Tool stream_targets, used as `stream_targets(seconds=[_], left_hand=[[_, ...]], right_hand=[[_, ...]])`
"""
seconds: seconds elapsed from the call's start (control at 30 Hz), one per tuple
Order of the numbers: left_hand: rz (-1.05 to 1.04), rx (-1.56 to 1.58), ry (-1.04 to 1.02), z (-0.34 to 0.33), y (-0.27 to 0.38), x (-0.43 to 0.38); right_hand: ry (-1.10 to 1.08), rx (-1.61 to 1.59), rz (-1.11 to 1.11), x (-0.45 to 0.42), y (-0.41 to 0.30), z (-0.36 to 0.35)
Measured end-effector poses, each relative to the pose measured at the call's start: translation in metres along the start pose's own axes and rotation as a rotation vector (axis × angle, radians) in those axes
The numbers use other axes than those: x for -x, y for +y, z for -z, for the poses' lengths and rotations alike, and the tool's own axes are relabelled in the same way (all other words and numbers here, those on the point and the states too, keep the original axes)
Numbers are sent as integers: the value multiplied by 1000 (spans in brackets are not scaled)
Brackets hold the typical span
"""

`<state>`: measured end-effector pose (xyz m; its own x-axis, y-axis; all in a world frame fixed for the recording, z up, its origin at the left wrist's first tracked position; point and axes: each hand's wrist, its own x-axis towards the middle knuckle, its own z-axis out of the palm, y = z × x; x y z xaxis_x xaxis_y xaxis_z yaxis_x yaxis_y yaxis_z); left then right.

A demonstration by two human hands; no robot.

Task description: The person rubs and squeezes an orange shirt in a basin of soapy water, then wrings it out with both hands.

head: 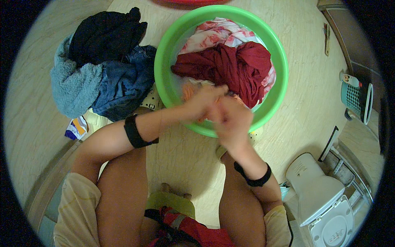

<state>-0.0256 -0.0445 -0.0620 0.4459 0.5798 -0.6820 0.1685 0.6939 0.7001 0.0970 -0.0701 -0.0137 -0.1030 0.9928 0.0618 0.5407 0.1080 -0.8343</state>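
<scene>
A green plastic basin with cloudy water and wet clothes stands on the floor before me. Over its near side, my left hand and my right hand are close together, both blurred. Their fingers are curled on an orange garment, most of it hidden under them. Beyond the hands lies a bunched dark red garment, partly over a white cloth with a red-pink pattern.
Left of the basin are piled a black garment, blue jeans and light blue fleece. A purple-and-white packet lies nearby. At right are a toilet, a squeegee and a teal basket.
</scene>
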Motion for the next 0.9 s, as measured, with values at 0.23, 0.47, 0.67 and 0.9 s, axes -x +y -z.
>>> stream_targets(seconds=[0.23,0.47,0.67,0.9], left_hand=[[407,369,12,-40,-6,16],[344,631,36,-38,-31,2],[190,467,-80,-29,-32,-1],[15,120,0,15,-5,-4]], right_hand=[[107,196,50,7,14,-4],[50,259,-27,-6,31,-9],[-45,167,-56,-15,27,-2],[-256,-516,-397,5,63,9]])
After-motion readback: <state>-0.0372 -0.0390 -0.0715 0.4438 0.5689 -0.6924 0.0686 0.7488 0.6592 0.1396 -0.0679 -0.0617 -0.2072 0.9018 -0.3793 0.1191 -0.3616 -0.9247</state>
